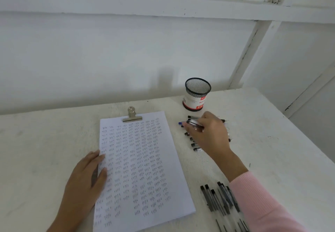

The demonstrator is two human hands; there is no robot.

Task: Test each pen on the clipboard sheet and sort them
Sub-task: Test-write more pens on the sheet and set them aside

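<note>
Most of the sheet [141,159] is already filled with small scribbled test marks, column after column, with only a bit of bare paper left at the bottom right. So a lot of testing can be assumed done.

The sheet is held under a bulldog clip [132,116] at its 12 o'clock edge. The left hand [87,175] is laid flat on its 9 o'clock edge, fingers straight and together, pinning the paper to the counter [45,141].

At about 2 o'clock from the sheet a loose row of pens [194,146] is spread out, mostly black-capped, with 1 blue cap [180,123] showing. The right hand [210,133] is over that row, and a clear pen [194,123] looks to be pinched in its curled fingertips. It's a bit blurred, so the exact grip can't be made out.

A second heap of pens [215,199] is piled at 4 o'clock, right beside the pink sleeve [262,204]. Which group is tested and which is waiting can't be told from here. The mesh cup [196,94] at 1 o'clock looks empty as far as can be seen, so sorting into it probably hasn't been started. At least a handful of pens would seem to be left to try.
</note>
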